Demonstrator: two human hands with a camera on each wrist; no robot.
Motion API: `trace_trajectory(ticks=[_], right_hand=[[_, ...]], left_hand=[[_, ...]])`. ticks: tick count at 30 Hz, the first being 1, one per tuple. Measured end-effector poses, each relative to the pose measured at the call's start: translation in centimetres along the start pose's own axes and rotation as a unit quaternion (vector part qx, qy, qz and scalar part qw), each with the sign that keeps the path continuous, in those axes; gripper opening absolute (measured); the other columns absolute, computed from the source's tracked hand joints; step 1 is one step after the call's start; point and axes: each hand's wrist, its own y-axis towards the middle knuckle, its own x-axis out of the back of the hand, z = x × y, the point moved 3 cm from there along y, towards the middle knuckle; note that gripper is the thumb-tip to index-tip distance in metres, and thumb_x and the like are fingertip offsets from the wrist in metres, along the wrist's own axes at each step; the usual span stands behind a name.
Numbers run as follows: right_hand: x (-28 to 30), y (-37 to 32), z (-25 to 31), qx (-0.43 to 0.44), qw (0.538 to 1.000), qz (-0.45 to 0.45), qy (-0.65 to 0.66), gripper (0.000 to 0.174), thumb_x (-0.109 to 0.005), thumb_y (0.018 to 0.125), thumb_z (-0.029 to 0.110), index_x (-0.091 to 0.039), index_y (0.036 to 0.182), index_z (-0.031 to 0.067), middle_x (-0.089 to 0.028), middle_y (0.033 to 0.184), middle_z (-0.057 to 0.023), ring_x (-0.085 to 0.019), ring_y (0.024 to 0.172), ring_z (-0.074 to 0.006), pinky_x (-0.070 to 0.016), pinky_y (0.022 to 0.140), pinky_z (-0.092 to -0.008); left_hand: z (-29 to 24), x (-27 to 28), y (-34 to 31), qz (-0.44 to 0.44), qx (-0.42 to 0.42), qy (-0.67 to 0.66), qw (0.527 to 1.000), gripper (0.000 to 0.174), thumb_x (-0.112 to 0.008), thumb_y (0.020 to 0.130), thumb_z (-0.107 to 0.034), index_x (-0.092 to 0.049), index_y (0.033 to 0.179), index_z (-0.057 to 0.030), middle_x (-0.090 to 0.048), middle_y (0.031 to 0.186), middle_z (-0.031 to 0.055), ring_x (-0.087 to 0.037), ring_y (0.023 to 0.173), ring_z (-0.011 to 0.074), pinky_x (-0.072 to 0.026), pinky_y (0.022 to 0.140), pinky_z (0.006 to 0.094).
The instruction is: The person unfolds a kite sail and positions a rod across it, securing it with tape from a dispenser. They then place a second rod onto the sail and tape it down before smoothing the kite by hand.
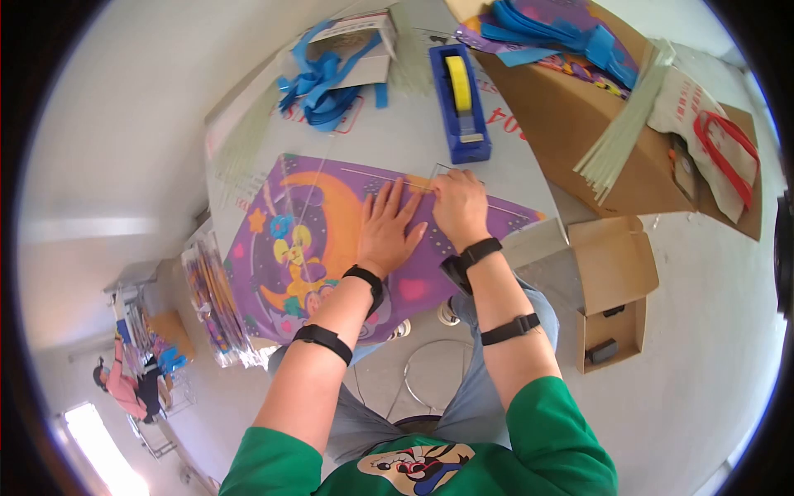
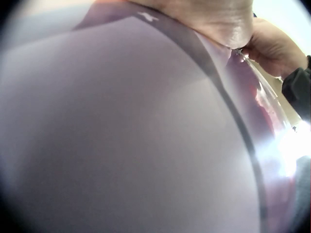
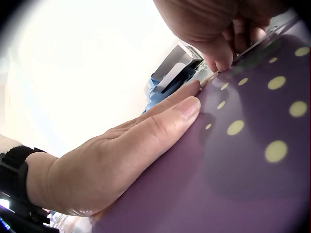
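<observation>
A purple printed sheet (image 1: 331,248) with an orange moon and cartoon figures lies over the near side of the table. Along its far edge runs a thin pale rod (image 1: 506,208). My left hand (image 1: 386,233) rests on the sheet with fingers spread, its fingertips just short of the rod. To its right, my right hand (image 1: 460,207) has its fingers curled down at the rod. In the right wrist view, the thumb and fingertips of that hand (image 3: 214,29) pinch at the rod along the sheet's edge. A small clear piece shows beside these fingertips in the head view.
A blue tape dispenser (image 1: 465,124) with yellow tape stands beyond the sheet. Blue ribbons (image 1: 327,91) hang from a box at the back left. Pale sticks (image 1: 620,132) lie on cardboard at the right. An open carton (image 1: 612,306) sits lower right; another person (image 1: 128,388) is far left.
</observation>
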Motion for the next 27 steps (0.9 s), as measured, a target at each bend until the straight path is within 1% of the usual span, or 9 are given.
trace_trajectory(ticks=[3, 5, 6, 9, 15, 18, 24, 27], right_hand=[[-0.03, -0.05, -0.10, -0.008, 1.000, -0.001, 0.007, 0.005, -0.059, 0.068, 0.004, -0.062, 0.070, 0.0081, -0.059, 0.077, -0.0080, -0.057, 0.080, -0.0301, -0.0472, 0.069, -0.0416], [-0.17, -0.11, -0.11, -0.006, 1.000, 0.000, 0.020, 0.005, -0.058, 0.068, 0.004, -0.062, 0.071, 0.0067, -0.060, 0.077, -0.0089, -0.057, 0.081, -0.0303, -0.0473, 0.071, -0.0415], [-0.17, -0.13, -0.09, -0.011, 1.000, 0.016, 0.010, 0.005, -0.058, 0.069, 0.005, -0.062, 0.073, 0.0054, -0.060, 0.079, -0.0098, -0.058, 0.083, -0.0302, -0.0474, 0.073, -0.0411], [-0.08, -0.06, 0.00, -0.026, 0.999, 0.018, -0.010, 0.005, -0.059, 0.071, 0.005, -0.062, 0.074, 0.0049, -0.060, 0.082, -0.0103, -0.058, 0.085, -0.0299, -0.0476, 0.075, -0.0406], [0.21, -0.02, 0.08, -0.021, 0.999, 0.026, -0.037, 0.006, -0.059, 0.074, 0.008, -0.063, 0.077, 0.0049, -0.060, 0.084, -0.0102, -0.057, 0.087, -0.0297, -0.0476, 0.075, -0.0406], [0.04, -0.02, -0.03, -0.025, 0.999, 0.026, -0.035, 0.007, -0.059, 0.075, 0.009, -0.064, 0.077, 0.0048, -0.060, 0.085, -0.0100, -0.057, 0.087, -0.0296, -0.0475, 0.075, -0.0404], [0.00, 0.00, -0.07, -0.030, 0.998, 0.042, -0.033, 0.006, -0.058, 0.074, 0.007, -0.063, 0.076, 0.0046, -0.060, 0.086, -0.0101, -0.057, 0.087, -0.0295, -0.0472, 0.075, -0.0405], [-0.33, -0.05, -0.22, -0.025, 0.998, 0.037, -0.039, 0.006, -0.057, 0.073, 0.006, -0.062, 0.076, 0.0046, -0.060, 0.086, -0.0102, -0.057, 0.087, -0.0295, -0.0470, 0.075, -0.0406]], left_hand=[[-0.08, -0.04, 0.02, -0.008, -0.005, -0.008, 1.000, 0.057, -0.053, 0.088, -0.043, -0.046, 0.139, -0.0177, -0.029, 0.151, 0.0142, -0.026, 0.138, 0.0340, -0.0182, 0.112, 0.0513], [0.02, -0.16, -0.02, -0.005, -0.002, 0.016, 1.000, 0.057, -0.053, 0.089, -0.043, -0.045, 0.139, -0.0181, -0.028, 0.152, 0.0138, -0.027, 0.138, 0.0339, -0.0183, 0.112, 0.0508], [0.01, -0.25, -0.05, -0.007, -0.001, 0.019, 1.000, 0.057, -0.052, 0.089, -0.043, -0.045, 0.140, -0.0184, -0.028, 0.152, 0.0138, -0.027, 0.138, 0.0340, -0.0184, 0.112, 0.0506], [-0.03, -0.25, -0.06, -0.005, -0.005, 0.026, 1.000, 0.057, -0.052, 0.089, -0.042, -0.044, 0.140, -0.0186, -0.028, 0.152, 0.0137, -0.027, 0.138, 0.0338, -0.0186, 0.112, 0.0508], [-0.04, -0.22, -0.04, -0.012, -0.006, 0.025, 1.000, 0.057, -0.051, 0.090, -0.043, -0.043, 0.141, -0.0189, -0.028, 0.152, 0.0138, -0.026, 0.138, 0.0335, -0.0191, 0.112, 0.0510], [0.02, -0.33, -0.03, 0.001, -0.001, 0.037, 0.999, 0.057, -0.049, 0.090, -0.044, -0.044, 0.140, -0.0189, -0.028, 0.152, 0.0137, -0.026, 0.138, 0.0334, -0.0190, 0.112, 0.0509], [0.04, -0.26, -0.07, 0.003, 0.004, 0.029, 1.000, 0.056, -0.048, 0.091, -0.046, -0.044, 0.140, -0.0196, -0.027, 0.152, 0.0134, -0.025, 0.139, 0.0324, -0.0188, 0.112, 0.0507], [0.05, -0.20, -0.07, 0.003, 0.002, 0.031, 1.000, 0.056, -0.047, 0.091, -0.046, -0.044, 0.140, -0.0200, -0.028, 0.152, 0.0135, -0.025, 0.139, 0.0321, -0.0191, 0.112, 0.0506]])
